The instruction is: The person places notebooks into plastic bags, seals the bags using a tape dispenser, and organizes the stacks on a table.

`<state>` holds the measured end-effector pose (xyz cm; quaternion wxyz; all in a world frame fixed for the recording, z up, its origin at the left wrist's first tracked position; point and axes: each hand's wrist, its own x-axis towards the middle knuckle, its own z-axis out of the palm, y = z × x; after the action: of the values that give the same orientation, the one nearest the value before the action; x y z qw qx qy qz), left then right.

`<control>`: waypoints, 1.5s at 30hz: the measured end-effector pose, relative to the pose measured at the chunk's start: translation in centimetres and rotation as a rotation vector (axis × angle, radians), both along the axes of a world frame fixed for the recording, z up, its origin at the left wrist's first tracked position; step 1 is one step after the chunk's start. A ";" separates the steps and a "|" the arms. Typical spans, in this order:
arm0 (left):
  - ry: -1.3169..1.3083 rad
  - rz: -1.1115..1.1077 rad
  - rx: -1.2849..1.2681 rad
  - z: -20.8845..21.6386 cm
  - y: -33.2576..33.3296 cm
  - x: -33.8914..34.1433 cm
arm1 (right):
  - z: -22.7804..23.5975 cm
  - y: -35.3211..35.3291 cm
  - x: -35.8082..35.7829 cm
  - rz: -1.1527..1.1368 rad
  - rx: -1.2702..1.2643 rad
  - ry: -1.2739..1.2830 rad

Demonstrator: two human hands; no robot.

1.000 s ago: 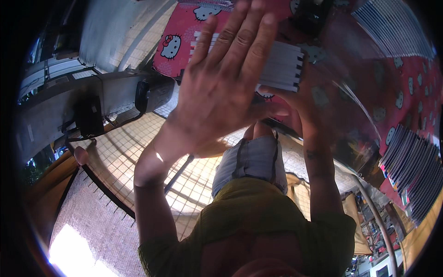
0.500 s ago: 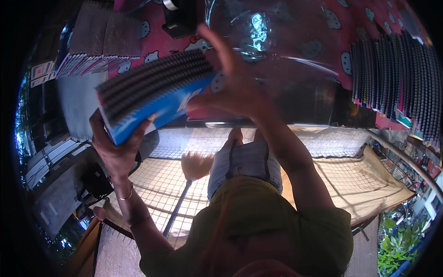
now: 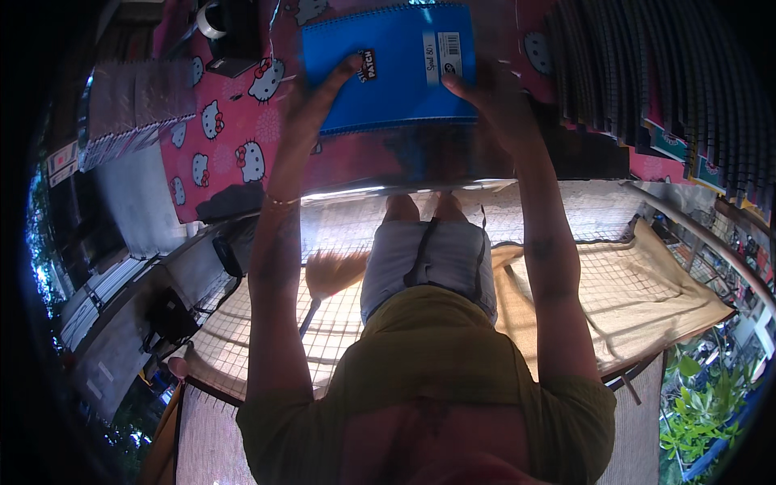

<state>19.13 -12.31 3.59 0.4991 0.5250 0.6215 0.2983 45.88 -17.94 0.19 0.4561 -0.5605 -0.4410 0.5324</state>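
Blue notebook (image 3: 396, 89) faces upward, long axis left-right, hands (image 3: 311, 101) gripping its short ends.

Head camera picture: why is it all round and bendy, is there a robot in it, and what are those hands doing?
No robot here, just a person with two bare hands. A camera on their head looks down, and its very wide fisheye lens bends straight edges near the rim. That's why you see the person's own arms and shorts below.

The left hand and the right hand hold a blue notebook with a spiral edge, one at each side, thumbs on its cover. I can't tell whether more notebooks are underneath.

The pink tablecloth has white cat faces. On it, many spiral notebooks stand in rows at the right, and a greyish pile sits at the left. A broom is down below the table.
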 end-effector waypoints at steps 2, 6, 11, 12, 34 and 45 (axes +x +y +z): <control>0.268 -0.043 0.090 0.5 0.8 1.7 | 0.1 0.2 0.4 0.001 -0.025 -0.220; 0.345 -0.160 0.050 -1.7 2.5 -0.4 | 0.8 -0.2 -0.3 -0.008 -0.072 -0.426; 0.383 -0.018 0.023 -1.0 1.9 -1.2 | 1.3 -0.1 0.4 -0.077 -0.252 -0.127; 0.334 -0.006 -0.001 -0.9 1.3 -1.4 | 1.1 -0.3 0.5 -0.066 -0.277 -0.101; -0.221 -0.231 0.237 -0.7 -3.2 -4.1 | 3.1 -3.1 -4.1 -0.195 0.004 -0.201; -0.099 -0.422 0.220 -2.8 -1.1 -5.8 | -1.5 -3.4 -2.5 -0.094 0.001 -0.139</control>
<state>13.33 -13.42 0.84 0.5198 0.6792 0.4368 0.2787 43.42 -21.32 -1.32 0.4490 -0.6159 -0.4450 0.4701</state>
